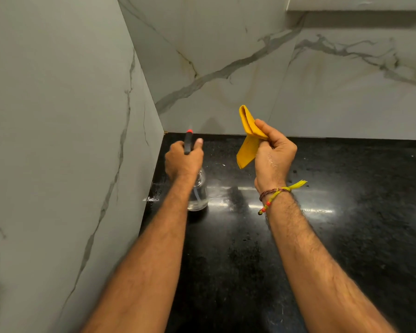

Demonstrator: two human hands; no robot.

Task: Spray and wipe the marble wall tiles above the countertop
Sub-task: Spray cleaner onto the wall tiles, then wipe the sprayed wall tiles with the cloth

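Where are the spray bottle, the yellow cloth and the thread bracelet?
spray bottle (198, 195), head view, clear lower body.
yellow cloth (246, 121), head view, folded upper part.
thread bracelet (275, 192), head view, strands across the right wrist.

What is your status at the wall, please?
Left hand grips spray bottle, nozzle toward back wall tiles. Right hand pinches folded yellow cloth, off the wall. Nothing in the way.

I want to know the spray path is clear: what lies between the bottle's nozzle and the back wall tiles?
Nothing: the head view shows only bare black countertop between the nozzle and the back wall tiles.
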